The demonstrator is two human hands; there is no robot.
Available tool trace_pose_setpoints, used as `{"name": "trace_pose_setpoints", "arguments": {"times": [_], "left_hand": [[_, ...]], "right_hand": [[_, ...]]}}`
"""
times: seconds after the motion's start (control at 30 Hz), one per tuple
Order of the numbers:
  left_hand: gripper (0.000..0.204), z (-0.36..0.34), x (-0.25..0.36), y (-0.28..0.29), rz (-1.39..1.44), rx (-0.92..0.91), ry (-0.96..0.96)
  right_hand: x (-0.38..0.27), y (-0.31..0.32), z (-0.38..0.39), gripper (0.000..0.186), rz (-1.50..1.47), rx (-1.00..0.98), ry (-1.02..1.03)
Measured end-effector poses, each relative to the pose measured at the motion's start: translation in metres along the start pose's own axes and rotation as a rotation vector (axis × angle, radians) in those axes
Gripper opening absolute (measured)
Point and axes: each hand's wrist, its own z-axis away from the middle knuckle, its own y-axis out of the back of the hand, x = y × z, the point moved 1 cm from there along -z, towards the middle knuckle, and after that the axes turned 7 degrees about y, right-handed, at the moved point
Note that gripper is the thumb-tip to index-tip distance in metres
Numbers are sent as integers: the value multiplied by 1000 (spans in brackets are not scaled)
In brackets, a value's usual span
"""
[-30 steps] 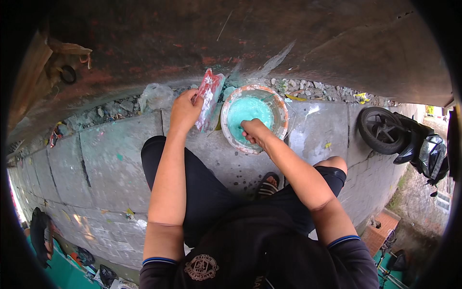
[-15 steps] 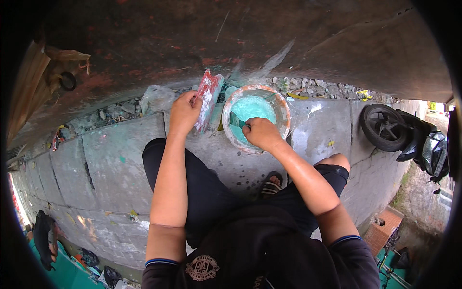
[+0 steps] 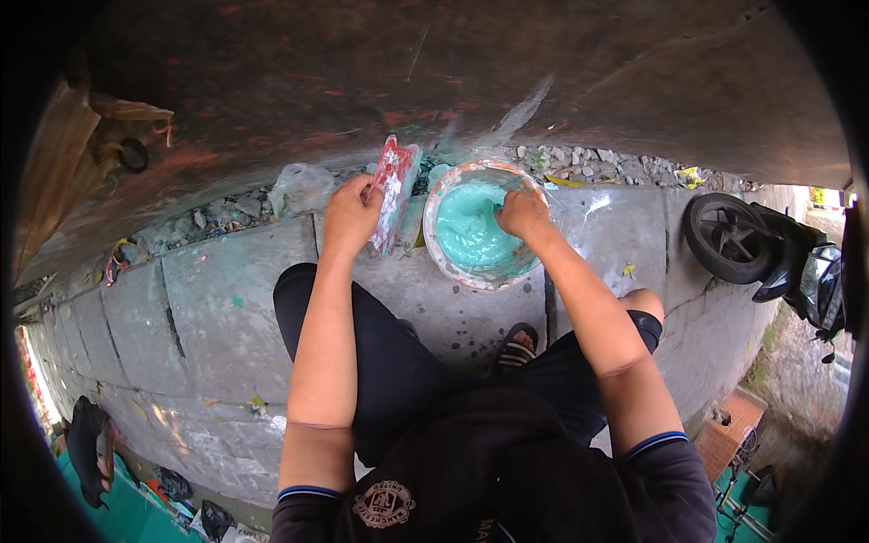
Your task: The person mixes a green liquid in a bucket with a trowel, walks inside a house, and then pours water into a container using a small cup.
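My left hand is closed on the edge of a long red trough-like tray smeared with white and turquoise paint, standing tilted beside the bucket. A round bucket with a paint-crusted orange and white rim sits on the paving between my feet and the wall. Thick, glossy turquoise paint fills its lower part, its surface swirled. Over the right side of the bucket, my right hand is closed around a flat scraper, whose blade is mostly hidden by the hand and the paint.
A dark, stained wall rises beyond the bucket, with gravel and a crumpled clear plastic bag along its foot. Grey paving slabs surround me. On the right stands a parked motorcycle; another person is at the lower left.
My right hand has moved right and slightly up within the bucket, and the scraper's blade shows less. The paint surface has new swirls. My left hand still holds the tray.
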Motion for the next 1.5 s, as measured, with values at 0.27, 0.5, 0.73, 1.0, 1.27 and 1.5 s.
{"name": "trace_pose_setpoints", "arguments": {"times": [0.27, 0.5, 0.73, 1.0, 1.27, 1.5], "left_hand": [[22, 1, 1, -2, -12, -10, -18], [22, -2, -4, -2, -19, 5, -27], [22, -3, -4, -3, -16, 15, -43], [22, -1, -2, -3, -9, 2, -35], [22, -3, -7, -2, -14, 5, -23], [22, -7, -12, -6, -27, 27, -56]], "right_hand": [[-37, -25, -15, 32, 26, 43, 208], [-53, -39, 30, 29, 10, -91, 396], [11, -39, 30, 30, 96, -145, 146], [-19, -18, -6, 23, 73, 87, 203], [-51, -36, 32, 25, -25, -103, 388], [22, -30, 21, 35, 115, -131, 40]]}}
